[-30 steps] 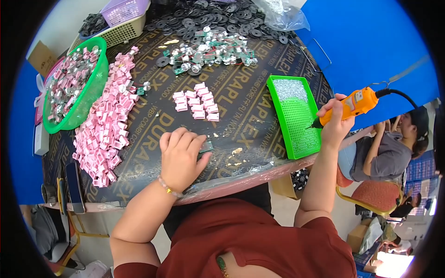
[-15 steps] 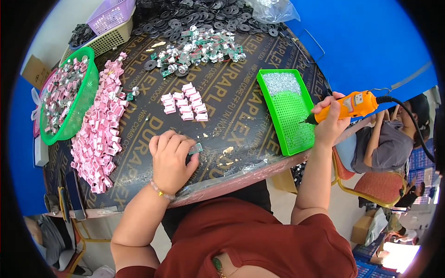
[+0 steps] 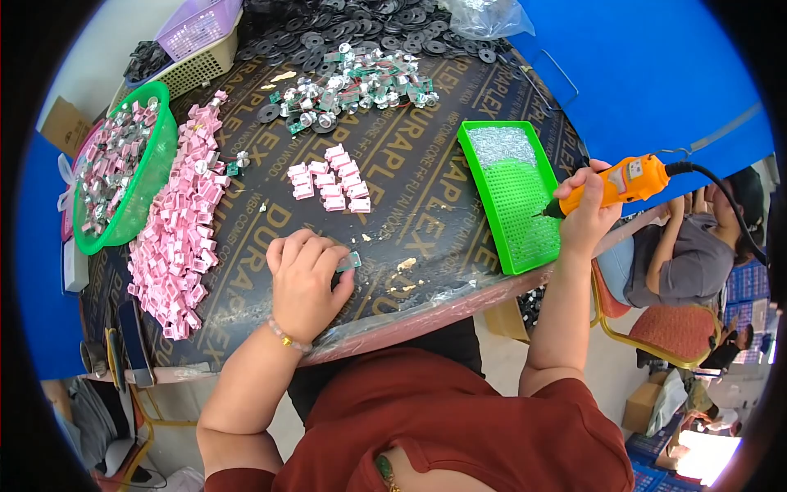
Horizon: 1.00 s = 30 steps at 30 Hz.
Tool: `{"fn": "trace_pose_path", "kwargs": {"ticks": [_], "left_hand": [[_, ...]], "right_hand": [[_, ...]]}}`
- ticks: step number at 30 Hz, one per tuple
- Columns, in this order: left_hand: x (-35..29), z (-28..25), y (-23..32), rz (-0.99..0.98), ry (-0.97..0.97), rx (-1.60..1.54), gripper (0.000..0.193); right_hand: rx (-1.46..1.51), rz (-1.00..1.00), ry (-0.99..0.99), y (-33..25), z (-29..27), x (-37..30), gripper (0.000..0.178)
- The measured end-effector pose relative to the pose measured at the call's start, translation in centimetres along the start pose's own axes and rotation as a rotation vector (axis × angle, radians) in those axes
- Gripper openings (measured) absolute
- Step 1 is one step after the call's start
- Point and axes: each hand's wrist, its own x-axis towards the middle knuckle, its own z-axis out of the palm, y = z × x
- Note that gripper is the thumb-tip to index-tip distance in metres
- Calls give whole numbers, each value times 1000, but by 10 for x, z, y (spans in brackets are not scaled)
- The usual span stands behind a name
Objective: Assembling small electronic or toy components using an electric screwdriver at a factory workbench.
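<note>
My right hand (image 3: 586, 209) is wrapped round an orange electric screwdriver (image 3: 630, 180), its dark tip pointing left over the green perforated tray (image 3: 500, 217). Small silvery screws (image 3: 502, 146) are heaped at that tray's far end. My left hand (image 3: 305, 279) rests low over the table with curled fingers, gripping a small green circuit board (image 3: 350, 261) that pokes out past the thumb and forefinger; the rest of what lies under the palm is hidden. Just beyond this hand, several pink plastic housings (image 3: 332, 180) lie in short rows.
A long heap of pink housings (image 3: 174, 262) lies left, beside a green basket (image 3: 164, 156) of assembled pieces. Farther back are circuit boards with wires and silvery parts (image 3: 361, 86), black rings (image 3: 344, 25) and a plastic bag (image 3: 488, 18). A power cord (image 3: 730, 205) trails right. Another person (image 3: 693, 246) sits there.
Hardly anything differs: the whole view has shifted slightly. Both hands keep their hold, with the screwdriver's tip still over the green tray.
</note>
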Motion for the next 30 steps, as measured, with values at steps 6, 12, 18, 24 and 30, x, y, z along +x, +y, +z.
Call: {"fn": "trace_pose_path", "kwargs": {"ticks": [6,12,18,24,30], "left_hand": [[1,3,-2,17,8,-41,24],[-4,2,-5,29,10,-62,25],[-5,3,-7,19,16,-83,25],[-8,3,-8,5,13,-104,23],[-8,5,-9,6,12,-101,23]], "right_hand": [[76,-91,20,-26,4,2,45],[462,19,-336,-75,84,-44,63],[594,318,-635,-63,157,-93,64],[625,307,-658,-56,172,-104,62],[619,333,-663,-53,174,-106,60]]}}
